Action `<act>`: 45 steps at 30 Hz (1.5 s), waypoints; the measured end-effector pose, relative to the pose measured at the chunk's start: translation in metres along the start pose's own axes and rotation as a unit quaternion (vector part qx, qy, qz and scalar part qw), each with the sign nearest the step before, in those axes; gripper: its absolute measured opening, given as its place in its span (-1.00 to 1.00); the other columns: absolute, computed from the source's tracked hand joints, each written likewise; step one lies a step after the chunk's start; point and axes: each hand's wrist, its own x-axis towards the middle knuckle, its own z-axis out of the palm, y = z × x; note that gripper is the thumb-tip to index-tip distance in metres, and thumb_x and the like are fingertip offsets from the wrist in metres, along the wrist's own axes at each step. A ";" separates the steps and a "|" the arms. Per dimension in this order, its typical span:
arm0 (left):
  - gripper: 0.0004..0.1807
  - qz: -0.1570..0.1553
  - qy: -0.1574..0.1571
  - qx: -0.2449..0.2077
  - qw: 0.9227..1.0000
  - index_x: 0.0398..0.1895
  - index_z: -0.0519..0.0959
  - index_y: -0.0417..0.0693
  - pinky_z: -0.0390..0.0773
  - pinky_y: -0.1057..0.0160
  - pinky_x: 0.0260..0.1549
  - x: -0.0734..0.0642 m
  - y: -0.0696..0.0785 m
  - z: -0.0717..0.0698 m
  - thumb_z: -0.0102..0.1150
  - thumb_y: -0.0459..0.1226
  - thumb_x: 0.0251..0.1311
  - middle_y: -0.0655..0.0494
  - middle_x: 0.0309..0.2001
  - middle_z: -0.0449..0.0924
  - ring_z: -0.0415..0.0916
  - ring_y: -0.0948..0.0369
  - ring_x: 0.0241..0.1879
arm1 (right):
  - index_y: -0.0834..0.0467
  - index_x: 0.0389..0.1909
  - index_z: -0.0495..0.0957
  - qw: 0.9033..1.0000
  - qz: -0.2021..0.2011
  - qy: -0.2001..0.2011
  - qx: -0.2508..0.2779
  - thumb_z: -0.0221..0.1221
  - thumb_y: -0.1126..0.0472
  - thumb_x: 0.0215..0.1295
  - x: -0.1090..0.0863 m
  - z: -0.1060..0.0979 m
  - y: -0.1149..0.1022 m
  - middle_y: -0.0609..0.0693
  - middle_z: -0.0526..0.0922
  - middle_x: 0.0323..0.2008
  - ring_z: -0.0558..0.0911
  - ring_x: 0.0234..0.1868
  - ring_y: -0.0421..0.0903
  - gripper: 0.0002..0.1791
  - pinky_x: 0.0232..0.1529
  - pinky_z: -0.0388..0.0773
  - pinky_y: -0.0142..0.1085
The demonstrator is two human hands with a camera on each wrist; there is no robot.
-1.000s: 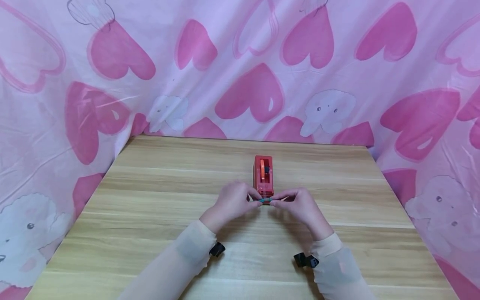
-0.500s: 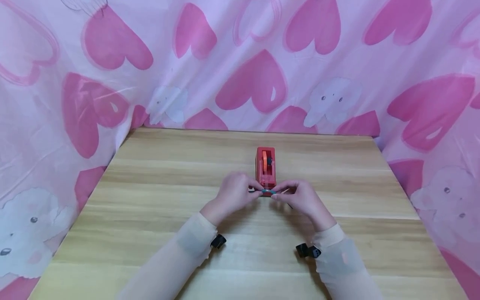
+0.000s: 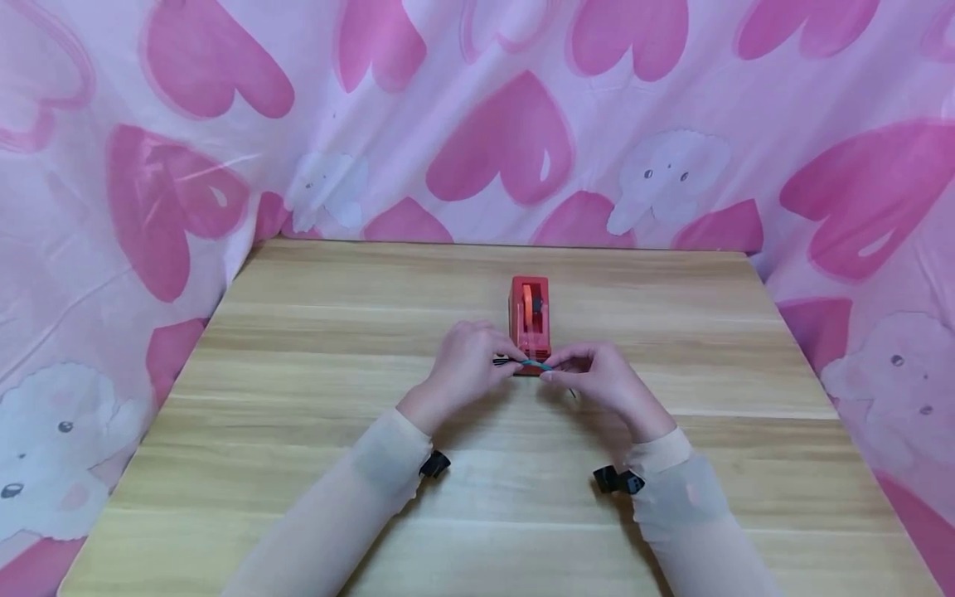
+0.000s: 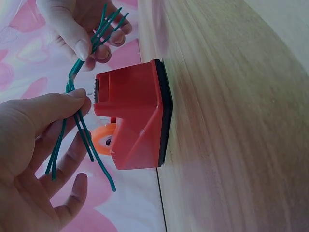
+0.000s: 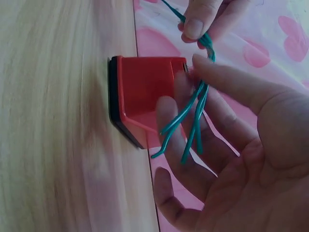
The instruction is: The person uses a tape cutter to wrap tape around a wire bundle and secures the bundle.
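Both hands hold a bundle of thin green wires (image 4: pixel 70 86) whose loose ends fan out on either side. In the head view, the left hand (image 3: pixel 466 361) pinches it on the left with thumb and fingertips. The right hand (image 3: pixel 603 380) pinches it from the right, a short way off. A short middle stretch shows between them. Just behind the bundle stands a red tape dispenser (image 3: pixel 543 336) with an orange tape core (image 4: pixel 102 137) and a toothed cutter edge facing the hands. In the right wrist view, the right hand partly covers the dispenser.
The dispenser stands on a wood-grain table (image 3: pixel 343 323). A pink curtain (image 3: pixel 418 124) printed with hearts hangs behind it and at the sides. Each wrist carries a small black camera; the right camera (image 3: pixel 618 480) sits close above the table.
The head view has tipped downward, so everything appears higher in it. The bundle's right end now slants lower, and its loose ends show more beyond both hands. Both hands keep their pinch.
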 end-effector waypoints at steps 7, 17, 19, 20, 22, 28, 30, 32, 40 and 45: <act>-0.87 0.014 0.015 0.018 1.000 -0.29 0.74 0.36 0.41 0.20 -0.07 -0.004 -0.001 0.001 0.38 -0.07 0.06 0.39 -0.25 0.73 0.48 0.36 -0.22 | -0.07 -0.24 0.71 0.999 0.002 -0.036 0.017 0.30 -0.27 0.05 0.004 0.004 0.008 0.05 0.72 -0.22 0.57 -0.19 0.05 -0.60 -0.23 0.43 -0.23; -0.87 0.031 0.033 0.045 0.998 -0.29 0.74 0.36 0.42 0.21 -0.03 -0.002 0.001 0.003 0.38 -0.08 0.06 0.39 -0.23 0.73 0.52 0.35 -0.16 | 0.03 -0.10 0.68 0.996 0.009 -0.063 0.068 -0.01 -0.35 0.28 0.008 0.002 0.012 0.09 0.74 -0.21 0.64 -0.13 0.06 -0.42 0.05 0.30 -0.16; -0.86 0.034 0.035 0.046 0.998 -0.29 0.75 0.36 0.42 0.21 -0.04 -0.002 0.001 0.003 0.39 -0.08 0.05 0.39 -0.23 0.73 0.52 0.34 -0.16 | 0.03 -0.12 0.69 0.995 0.015 -0.069 0.074 0.00 -0.35 0.27 0.009 0.002 0.013 0.06 0.74 -0.22 0.64 -0.13 0.05 -0.42 0.09 0.30 -0.15; -0.86 0.037 0.038 0.048 0.997 -0.29 0.75 0.36 0.42 0.21 -0.04 -0.002 0.001 0.003 0.39 -0.09 0.05 0.39 -0.23 0.73 0.52 0.34 -0.16 | 0.03 -0.12 0.69 0.994 0.015 -0.071 0.077 0.01 -0.34 0.27 0.010 0.001 0.014 0.05 0.74 -0.22 0.64 -0.13 0.06 -0.43 0.10 0.30 -0.14; -0.86 0.044 0.045 0.050 0.997 -0.29 0.75 0.36 0.43 0.22 -0.05 -0.002 0.001 0.003 0.40 -0.09 0.05 0.39 -0.24 0.73 0.52 0.35 -0.17 | 0.05 -0.15 0.69 0.994 0.013 -0.077 0.080 0.05 -0.32 0.25 0.011 0.001 0.015 0.05 0.74 -0.22 0.64 -0.13 0.07 -0.44 0.10 0.31 -0.14; -0.88 0.064 0.069 0.051 0.994 -0.31 0.75 0.36 0.43 0.23 -0.05 -0.003 0.001 0.003 0.40 -0.10 0.04 0.41 -0.26 0.73 0.51 0.36 -0.21 | 0.14 -0.15 0.68 0.989 0.008 -0.104 0.102 0.13 -0.24 0.25 0.013 0.000 0.019 0.16 0.72 -0.20 0.64 -0.14 0.07 -0.47 0.13 0.31 -0.13; -0.88 0.066 0.074 0.050 0.994 -0.32 0.75 0.36 0.42 0.22 -0.05 -0.003 0.001 0.003 0.41 -0.10 0.03 0.41 -0.27 0.73 0.51 0.36 -0.22 | 0.16 -0.11 0.67 0.987 0.007 -0.118 0.109 0.12 -0.23 0.27 0.013 -0.001 0.019 0.20 0.71 -0.20 0.63 -0.21 0.05 -0.47 0.12 0.31 -0.13; -0.88 0.066 0.077 0.049 0.994 -0.33 0.75 0.37 0.42 0.22 -0.04 -0.003 0.001 0.003 0.41 -0.10 0.02 0.41 -0.27 0.73 0.51 0.36 -0.21 | 0.19 -0.08 0.65 0.984 0.004 -0.132 0.116 0.10 -0.20 0.30 0.013 -0.001 0.020 0.23 0.70 -0.21 0.59 -0.29 0.01 -0.46 0.09 0.31 -0.13; -0.87 0.075 0.083 0.062 0.992 -0.32 0.75 0.36 0.40 0.21 -0.01 -0.002 0.001 0.004 0.41 -0.10 0.03 0.42 -0.26 0.72 0.50 0.35 -0.20 | 0.26 -0.04 0.62 0.977 0.019 -0.138 0.163 0.15 -0.11 0.30 0.015 -0.003 0.023 0.03 0.69 -0.36 0.49 -0.36 -0.10 -0.49 -0.12 0.38 -0.21; -0.88 0.081 0.086 0.072 0.990 -0.30 0.75 0.37 0.39 0.20 0.02 -0.002 0.001 0.006 0.39 -0.07 0.05 0.42 -0.25 0.72 0.49 0.35 -0.20 | 0.33 -0.07 0.60 0.978 0.027 -0.131 0.163 0.19 -0.10 0.26 0.015 -0.004 0.022 -0.06 0.67 -0.42 0.49 -0.31 -0.07 -0.46 -0.05 0.35 -0.17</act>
